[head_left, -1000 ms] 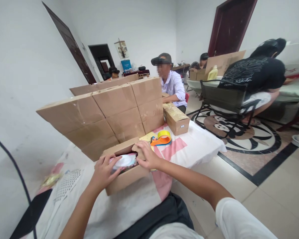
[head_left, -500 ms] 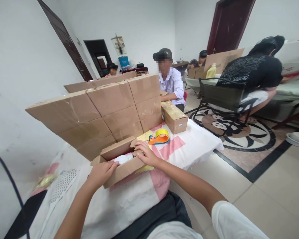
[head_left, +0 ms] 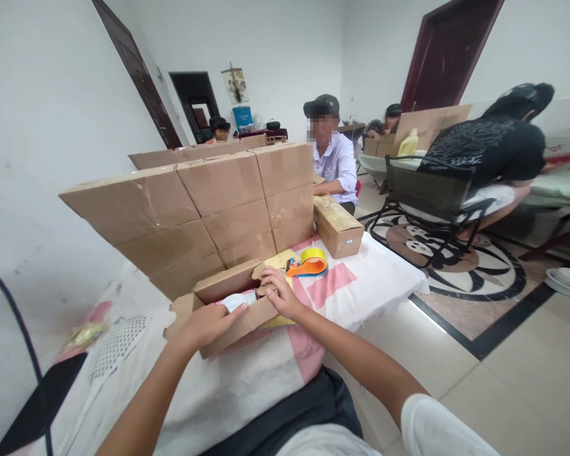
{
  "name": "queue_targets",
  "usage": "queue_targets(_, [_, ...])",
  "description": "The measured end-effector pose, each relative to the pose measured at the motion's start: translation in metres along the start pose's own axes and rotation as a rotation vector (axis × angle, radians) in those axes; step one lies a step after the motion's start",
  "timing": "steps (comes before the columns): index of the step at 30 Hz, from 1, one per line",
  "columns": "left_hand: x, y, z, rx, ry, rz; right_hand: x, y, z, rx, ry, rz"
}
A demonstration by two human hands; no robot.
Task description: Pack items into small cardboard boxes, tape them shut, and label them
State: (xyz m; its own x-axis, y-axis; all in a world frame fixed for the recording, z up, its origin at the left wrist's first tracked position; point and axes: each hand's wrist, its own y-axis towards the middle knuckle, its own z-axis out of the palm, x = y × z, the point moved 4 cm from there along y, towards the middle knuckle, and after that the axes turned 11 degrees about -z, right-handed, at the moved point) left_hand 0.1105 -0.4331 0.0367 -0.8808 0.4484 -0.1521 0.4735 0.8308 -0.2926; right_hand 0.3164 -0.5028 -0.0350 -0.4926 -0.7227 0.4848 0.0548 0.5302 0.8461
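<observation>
An open cardboard box sits on the cloth-covered table in front of me, with something white lying inside. My left hand rests over the near wall toward the left end, its thumb along the edge and its fingers partly hidden inside. At the right end, my right hand has its fingers curled over the end flap. The left end flap is folded outward. Just beyond the right end lies an orange and yellow tape dispenser.
Stacked cardboard boxes form a wall behind the open one. A taped box stands at the table's right end. A person in a light shirt sits beyond, and another in black sits at right. A black cable hangs at left.
My left hand has slid to the right along the near wall. The left end flap now shows further outward. My right hand stays at the right end, and the view has shifted slightly.
</observation>
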Motion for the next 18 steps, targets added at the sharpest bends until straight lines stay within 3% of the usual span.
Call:
queue_targets(6, [-0.005,0.000,0.010,0.025,-0.060,0.067,0.001,-0.002,0.000,-0.006,0.024,0.011])
queue_targets(10, [0.000,-0.016,0.013,-0.056,-0.069,0.058,0.003,-0.002,-0.001,-0.029,0.036,0.025])
queue_targets(11, [0.004,-0.021,0.015,-0.125,-0.090,0.079,0.003,-0.002,-0.001,-0.036,0.044,0.038])
queue_targets(13, [0.021,-0.034,0.019,-0.384,-0.179,0.090,0.003,-0.003,0.000,-0.055,0.061,0.064])
queue_targets(15, [0.049,-0.046,0.030,-0.711,-0.337,-0.020,0.003,-0.003,0.000,-0.073,0.083,0.081])
queue_targets(16, [0.065,-0.049,0.040,-0.810,-0.442,-0.101,0.002,-0.003,0.001,-0.078,0.094,0.083])
queue_targets(18, [0.088,-0.047,0.062,-0.800,-0.659,-0.163,0.002,-0.003,0.002,-0.085,0.112,0.092])
